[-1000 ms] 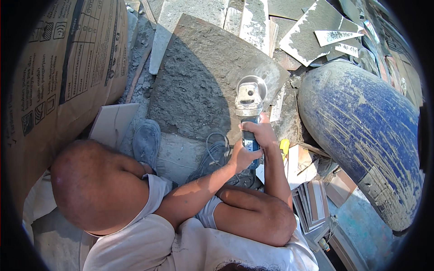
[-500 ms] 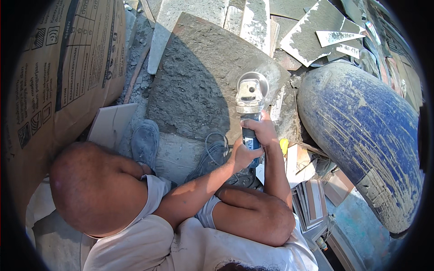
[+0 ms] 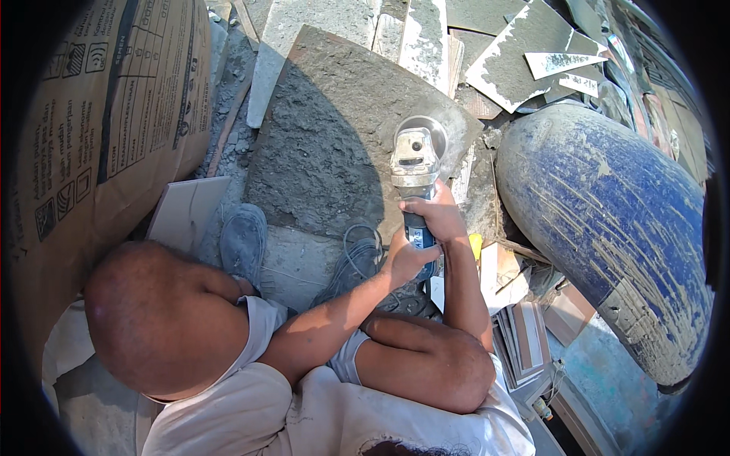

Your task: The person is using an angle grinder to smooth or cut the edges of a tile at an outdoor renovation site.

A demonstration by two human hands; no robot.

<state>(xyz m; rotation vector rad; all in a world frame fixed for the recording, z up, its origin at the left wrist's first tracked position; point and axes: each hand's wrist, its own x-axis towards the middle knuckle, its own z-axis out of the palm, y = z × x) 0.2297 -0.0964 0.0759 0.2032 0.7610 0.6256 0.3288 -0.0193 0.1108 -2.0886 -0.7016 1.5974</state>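
An angle grinder with a pale metal head and a dark blue body points away from me. Its round disc rests on or just above the right part of a rough, grey-brown stone-like slab; contact is hard to tell. My right hand is wrapped round the body just behind the head. Nearer to me, my left hand grips the rear of the body. A smooth, dusty patch surrounds the disc. Shadow covers the slab's left half.
A large brown paper sack stands at the left. To the right lies a scuffed blue, rounded container. Broken tile pieces are strewn beyond the slab. A loose cable curls by my shoe, and stacked tiles lie at lower right.
The grinder, with both hands on it, has shifted slightly left and away across the slab. The whole view has also drifted a little. My grip looks the same.
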